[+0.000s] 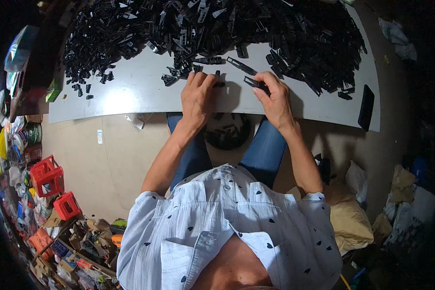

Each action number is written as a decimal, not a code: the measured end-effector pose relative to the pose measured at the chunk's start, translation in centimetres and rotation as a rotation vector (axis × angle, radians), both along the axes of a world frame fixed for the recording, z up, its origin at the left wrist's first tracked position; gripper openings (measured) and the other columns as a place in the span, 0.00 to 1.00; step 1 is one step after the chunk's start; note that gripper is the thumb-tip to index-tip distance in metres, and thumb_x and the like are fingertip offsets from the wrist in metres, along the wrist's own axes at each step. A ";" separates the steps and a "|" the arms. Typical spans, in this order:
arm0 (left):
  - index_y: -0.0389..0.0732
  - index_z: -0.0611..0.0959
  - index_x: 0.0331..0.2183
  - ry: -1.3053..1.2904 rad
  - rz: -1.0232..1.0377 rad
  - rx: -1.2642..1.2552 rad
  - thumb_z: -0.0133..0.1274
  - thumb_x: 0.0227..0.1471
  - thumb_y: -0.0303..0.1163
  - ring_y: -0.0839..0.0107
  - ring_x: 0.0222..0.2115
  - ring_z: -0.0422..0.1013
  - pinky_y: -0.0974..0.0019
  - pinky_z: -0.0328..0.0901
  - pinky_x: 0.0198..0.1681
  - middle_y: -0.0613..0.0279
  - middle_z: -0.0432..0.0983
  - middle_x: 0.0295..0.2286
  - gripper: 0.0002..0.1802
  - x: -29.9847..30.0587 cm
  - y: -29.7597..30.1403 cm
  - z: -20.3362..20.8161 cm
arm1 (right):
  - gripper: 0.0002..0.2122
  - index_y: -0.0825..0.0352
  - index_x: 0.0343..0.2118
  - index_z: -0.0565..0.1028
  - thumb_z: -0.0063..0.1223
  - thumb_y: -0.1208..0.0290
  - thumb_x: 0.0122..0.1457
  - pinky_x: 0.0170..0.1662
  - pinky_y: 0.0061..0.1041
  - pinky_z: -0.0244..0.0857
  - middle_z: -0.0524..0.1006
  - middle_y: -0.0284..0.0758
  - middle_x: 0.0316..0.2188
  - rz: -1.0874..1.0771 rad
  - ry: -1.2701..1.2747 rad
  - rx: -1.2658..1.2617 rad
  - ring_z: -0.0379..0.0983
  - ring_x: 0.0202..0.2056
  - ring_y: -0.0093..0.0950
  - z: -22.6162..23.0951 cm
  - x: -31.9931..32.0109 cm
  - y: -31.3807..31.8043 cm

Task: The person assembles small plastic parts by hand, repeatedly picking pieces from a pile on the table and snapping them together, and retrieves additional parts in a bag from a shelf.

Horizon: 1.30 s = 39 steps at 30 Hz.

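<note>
From where I stand, the person's right hand point(276, 102) has thumb and fingers clamped on a long black plastic piece point(258, 86), held over the near part of the white table point(147, 96). The left hand point(196, 99) is just beside a small black part point(219, 83); its fingers hide the contact, so I can't tell whether they grip it. A loose black strip point(241, 65) lies just beyond the held piece, and past it a great heap of black parts point(217, 26) crowds the table's far side, its stray bits reaching close to the left fingertips. A flat black slab point(366, 107) lies by the right edge. Below, a dark round container point(228, 133) sits between the knees. Red plastic stools point(47, 177) stand amid clutter on the left; a tan sack point(351, 224) slumps on the right.
</note>
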<state>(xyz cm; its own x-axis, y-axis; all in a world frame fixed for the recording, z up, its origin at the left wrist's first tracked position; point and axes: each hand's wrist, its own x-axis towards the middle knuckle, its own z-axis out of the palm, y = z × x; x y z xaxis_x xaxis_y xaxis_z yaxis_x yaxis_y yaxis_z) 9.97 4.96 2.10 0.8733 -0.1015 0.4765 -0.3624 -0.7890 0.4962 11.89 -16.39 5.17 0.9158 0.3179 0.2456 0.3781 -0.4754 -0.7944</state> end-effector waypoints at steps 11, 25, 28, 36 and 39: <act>0.40 0.80 0.31 0.056 -0.070 -0.156 0.61 0.35 0.22 0.56 0.31 0.66 0.60 0.64 0.34 0.58 0.71 0.28 0.15 -0.8 -0.5 -0.1 | 0.06 0.69 0.31 0.69 0.51 0.72 0.58 0.29 0.37 0.67 0.72 0.42 0.27 0.247 -0.194 -0.515 0.75 0.27 0.41 1.0 0.2 1.0; 0.43 0.79 0.29 0.057 -0.094 -0.219 0.55 0.37 0.21 0.55 0.31 0.66 0.58 0.64 0.34 0.57 0.69 0.27 0.11 -0.5 -0.1 0.4 | 0.04 0.66 0.29 0.69 0.50 0.72 0.56 0.29 0.40 0.65 0.73 0.40 0.26 0.401 -0.280 -0.739 0.73 0.28 0.43 1.6 2.6 2.5; 0.41 0.78 0.31 0.052 -0.149 -0.194 0.56 0.36 0.24 0.53 0.33 0.66 0.57 0.64 0.35 0.56 0.68 0.29 0.13 -0.4 -0.4 -0.5 | 0.02 0.67 0.27 0.70 0.45 0.78 0.52 0.30 0.41 0.65 0.75 0.42 0.25 0.460 -0.241 -0.895 0.74 0.27 0.43 2.9 2.4 2.7; 0.40 0.77 0.27 0.011 -0.105 -0.319 0.52 0.39 0.24 0.56 0.31 0.63 0.61 0.60 0.34 0.58 0.66 0.26 0.07 -0.5 -0.3 -1.5 | 0.05 0.66 0.22 0.77 0.50 0.75 0.50 0.28 0.32 0.70 0.78 0.40 0.24 0.828 -0.368 -1.215 0.79 0.27 0.33 5.7 3.4 6.3; 0.40 0.76 0.23 0.028 -0.135 -0.296 0.51 0.39 0.26 0.58 0.30 0.62 0.62 0.59 0.33 0.59 0.65 0.25 0.03 0.1 -0.3 -1.8 | 0.05 0.65 0.24 0.79 0.51 0.72 0.50 0.27 0.29 0.70 0.79 0.35 0.24 0.976 -0.393 -1.348 0.78 0.26 0.29 5.9 3.8 7.2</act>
<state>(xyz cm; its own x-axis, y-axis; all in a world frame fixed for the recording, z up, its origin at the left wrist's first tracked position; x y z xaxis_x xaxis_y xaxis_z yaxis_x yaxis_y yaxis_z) 10.06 4.64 0.34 0.8746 -0.0780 0.4785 -0.4368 -0.5551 0.7079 15.71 -9.20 11.09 0.2247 0.8366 -0.4996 0.9736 -0.1723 0.1495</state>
